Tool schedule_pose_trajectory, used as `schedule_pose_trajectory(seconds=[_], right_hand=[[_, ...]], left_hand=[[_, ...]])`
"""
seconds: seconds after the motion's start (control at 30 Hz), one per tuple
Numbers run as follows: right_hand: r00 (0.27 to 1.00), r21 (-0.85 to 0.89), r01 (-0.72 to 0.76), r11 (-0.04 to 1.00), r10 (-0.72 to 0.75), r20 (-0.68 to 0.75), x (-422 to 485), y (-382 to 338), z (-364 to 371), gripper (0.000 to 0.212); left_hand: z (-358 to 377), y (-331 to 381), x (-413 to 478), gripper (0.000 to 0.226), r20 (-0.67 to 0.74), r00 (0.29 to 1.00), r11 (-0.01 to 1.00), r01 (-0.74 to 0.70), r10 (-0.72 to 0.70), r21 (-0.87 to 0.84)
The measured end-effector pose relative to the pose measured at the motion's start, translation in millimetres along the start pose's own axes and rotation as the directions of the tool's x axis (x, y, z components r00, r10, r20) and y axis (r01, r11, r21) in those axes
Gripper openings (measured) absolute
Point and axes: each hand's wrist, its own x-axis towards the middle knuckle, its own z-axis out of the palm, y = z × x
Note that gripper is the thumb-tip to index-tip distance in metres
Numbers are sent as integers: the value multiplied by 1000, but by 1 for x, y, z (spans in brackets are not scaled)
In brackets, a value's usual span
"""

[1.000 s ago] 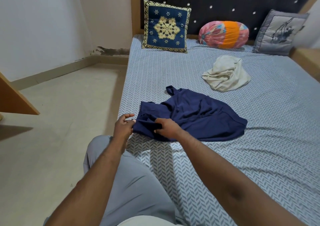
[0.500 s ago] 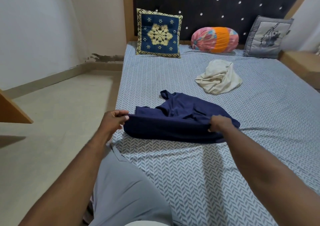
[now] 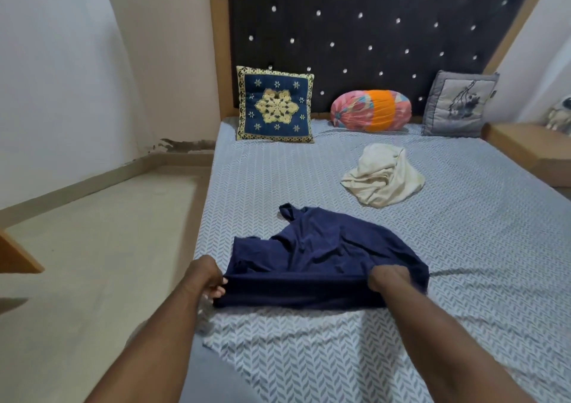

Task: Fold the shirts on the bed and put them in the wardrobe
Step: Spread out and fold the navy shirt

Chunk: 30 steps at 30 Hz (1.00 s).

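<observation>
Fingers (image 3: 216, 291) of both hands pinch the near hem of the rumpled navy cotton shirt (image 3: 324, 257) on the grey chevron-sheeted bed (image 3: 463, 248), nothing folded yet, the crumpled cream shirt (image 3: 383, 177) untouched beyond it.

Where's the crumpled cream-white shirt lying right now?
The crumpled cream-white shirt lies on the bed's right half, beyond the navy blue shirt, short of the pink-and-orange bolster pillow.

Blue cushion (image 3: 275, 107), bolster (image 3: 370, 110) & grey cushion (image 3: 458, 104) lean vs headboard (image 3: 370, 31).
</observation>
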Motion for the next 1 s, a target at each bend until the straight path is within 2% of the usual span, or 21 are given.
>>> schedule_pose_trajectory(seconds=[0.03, 0.07, 0.1, 0.13, 0.17, 0.2, 0.23, 0.27, 0.33, 0.43, 0.53, 0.6, 0.67, 0.77, 0.83, 0.9, 1.0], right_hand=[[997, 180, 16, 983, -2, -80, 7, 0, -15, 46], [990, 406, 41, 913, 17, -137, 17, 0, -35, 46], [988, 651, 77, 756, 30, -153, 31, -1, -60, 43], [989, 847, 128, 515, 0, -150, 41, -2, -87, 36], [982, 940, 185, 286, -27, -185, 48, -1, -118, 30], [965, 960, 262, 99, -32, -260, 55, -1, -153, 27], [935, 934, 355, -28, -2, -355, 57, 4, -195, 27], [897, 890, 441, -116, 78, -435, 46, 8, -222, 31], [788, 771, 610, -184, 243, -566, 44, 25, -299, 36], [538, 598, 800, -46, 494, -683, 13, 49, -368, 45], [377, 530, 839, 119, 575, -726, -25, 63, -385, 42], [306, 499, 848, 181, 601, -738, -35, 68, -375, 38], [267, 497, 831, 252, 602, -752, -33, 66, -350, 37], [295, 556, 749, 361, 569, -767, -11, 61, -292, 35], [363, 616, 637, 464, 525, -770, 2, 54, -233, 32], [451, 634, 521, 572, 446, -773, 10, 47, -162, 29], [653, 642, 347, 684, 315, -689, 15, 44, -56, 31]], left_hand=[[-3, 15, 1, 12, -80, 996, 991, -58, 48, -122], [-9, 35, 0, 13, -169, 980, 968, -142, 107, -209], [-18, 59, -3, 16, -254, 954, 927, -235, 161, -293], [-28, 85, -10, 19, -325, 923, 861, -329, 206, -388], [-43, 117, -15, 22, -394, 892, 779, -406, 223, -478], [-61, 149, -15, 24, -472, 848, 711, -486, 241, -509], [-87, 186, -16, 25, -545, 796, 648, -564, 263, -511], [-105, 209, -14, 20, -620, 733, 605, -635, 278, -480], [-155, 269, 0, 15, -748, 598, 540, -747, 288, -389], [-197, 324, -65, 19, -876, 376, 415, -879, 303, -233], [-209, 345, -113, 16, -922, 161, 361, -932, 353, -25], [-204, 335, -121, 11, -917, 68, 348, -934, 393, 80], [-193, 313, -117, 9, -894, 25, 368, -916, 448, 159], [-161, 260, -101, 15, -834, -8, 403, -873, 552, 275], [-132, 210, -83, 16, -760, 14, 425, -836, 649, 348], [-99, 152, -62, 19, -666, 107, 456, -806, 738, 376], [-53, 66, -38, 21, -454, 336, 535, -722, 825, 439]])
